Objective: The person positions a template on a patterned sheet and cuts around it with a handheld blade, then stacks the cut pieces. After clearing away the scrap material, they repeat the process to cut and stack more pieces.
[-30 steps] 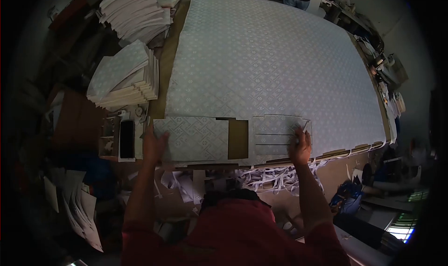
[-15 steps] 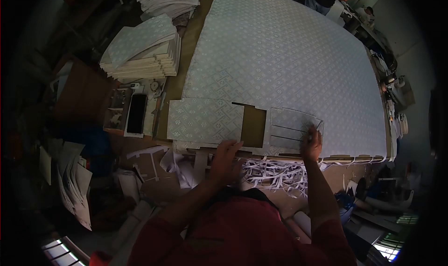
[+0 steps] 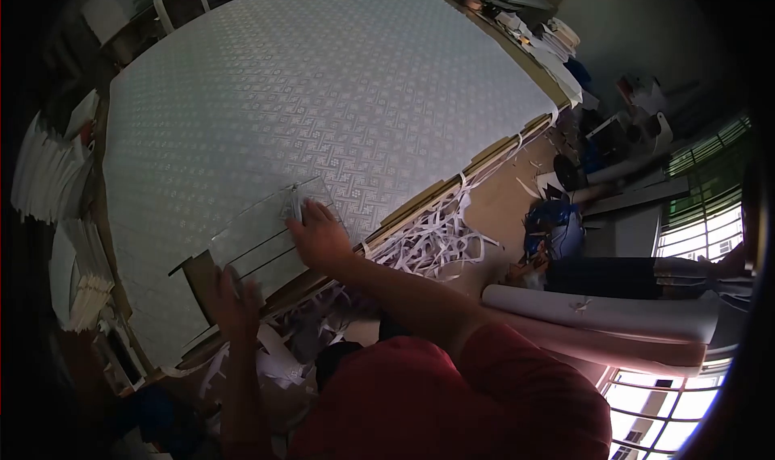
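Observation:
A large pale sheet with a woven geometric pattern (image 3: 339, 97) covers the table. Near its front edge lies a clear flat template (image 3: 242, 226) with long dark slots. My right hand (image 3: 321, 238) rests on the template's right part, fingers curled round something small that I cannot make out. To the left, my left hand (image 3: 236, 308) is at the sheet's edge, slightly blurred, with thumb and fingers apart. Beside it a cut-out gap shows the brown board (image 3: 198, 286) underneath.
Tangled white offcut strips (image 3: 432, 246) hang below the table's front edge. Stacks of cut sheets (image 3: 81, 282) stand at the left. Long rolls of material (image 3: 605, 311) lie at the right, near a barred window (image 3: 670, 411).
My view has swung to the right. The cut patterned piece by my left hand no longer shows beside the gap. My left hand now sits closer to the template; my right hand stays on it.

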`<state>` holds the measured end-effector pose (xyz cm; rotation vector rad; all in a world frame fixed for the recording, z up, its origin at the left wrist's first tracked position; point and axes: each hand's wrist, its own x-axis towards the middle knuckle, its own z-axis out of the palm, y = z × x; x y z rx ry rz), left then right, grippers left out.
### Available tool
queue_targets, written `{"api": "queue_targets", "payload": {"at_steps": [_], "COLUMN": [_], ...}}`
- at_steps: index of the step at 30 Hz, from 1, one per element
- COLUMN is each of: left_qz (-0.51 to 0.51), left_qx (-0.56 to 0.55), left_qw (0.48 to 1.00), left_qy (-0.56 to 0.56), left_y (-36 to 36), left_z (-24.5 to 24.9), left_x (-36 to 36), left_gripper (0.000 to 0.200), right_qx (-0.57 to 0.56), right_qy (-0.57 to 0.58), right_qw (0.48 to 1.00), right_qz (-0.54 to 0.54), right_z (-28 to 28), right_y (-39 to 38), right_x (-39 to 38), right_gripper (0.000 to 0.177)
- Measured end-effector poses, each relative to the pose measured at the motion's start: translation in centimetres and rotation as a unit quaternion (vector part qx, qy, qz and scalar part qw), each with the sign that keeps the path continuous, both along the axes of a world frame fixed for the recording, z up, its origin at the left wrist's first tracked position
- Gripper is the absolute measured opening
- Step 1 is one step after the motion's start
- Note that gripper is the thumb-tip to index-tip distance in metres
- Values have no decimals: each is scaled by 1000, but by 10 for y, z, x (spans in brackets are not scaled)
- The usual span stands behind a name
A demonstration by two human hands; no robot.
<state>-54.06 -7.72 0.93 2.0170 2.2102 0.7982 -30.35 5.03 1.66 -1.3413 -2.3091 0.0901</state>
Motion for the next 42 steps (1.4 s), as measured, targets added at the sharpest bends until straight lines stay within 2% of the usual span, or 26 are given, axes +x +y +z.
{"api": "queue_targets", "payload": {"at_steps": [2, 5, 8, 12, 14, 15, 22, 24, 25, 27, 30, 36, 38, 42], "left_qz": [27, 35, 71, 35, 7, 8, -5, -5, -21, -4, 1, -26, -28, -26], "left_qx": [-18, -23, -76, -61, -42, -43, 2, 7, 32, 20, 8, -8, -6, 2], "left_qw": [999, 999, 995, 997, 991, 992, 996, 999, 998, 1000, 1000, 1000, 1000, 1000], "left_qy": [1, -2, -7, 25, 125, 121, 87, 38, 52, 19, -22, -9, 5, 7], "left_y": [-1, 1, 2, 1, 1, 2, 3, 3, 5, 5, 2, 0, 0, 0], "left_z": [-6, -3, 3, 1, -5, -4, -8, 9, 7, 14, 13, 21, 17, 12], "left_x": [-5, -1, 4, -4, -8, -6, -7, 3, -1, 1, -1, -2, -4, -2], "left_gripper": [58, 56, 56, 56, 55, 55, 55, 58, 60, 69, 77, 84, 82, 77], "right_qx": [-94, -105, -142, -151, -210, -212, -175, -76, -62, -6, -22, 32, 10, -18], "right_qy": [45, 92, 79, 106, 158, 155, 209, 209, 224, 236, 224, 196, 235, 213], "right_qw": [989, 979, 973, 967, 953, 954, 954, 967, 967, 969, 971, 980, 969, 975], "right_qz": [102, 149, 165, 173, 147, 148, 125, 123, 100, 75, 84, -16, -68, -69], "right_z": [3, -2, 9, 13, 17, 14, -4, -27, -20, -8, -4, -6, -7, -8], "right_y": [7, 17, 18, 18, 17, 17, 16, 20, 20, 21, 22, 19, 19, 8], "right_x": [18, 35, 44, 46, 48, 49, 43, 43, 43, 42, 41, 43, 45, 62], "right_gripper": [35, 35, 37, 38, 38, 38, 38, 49, 50, 43, 40, 28, 27, 29]}}
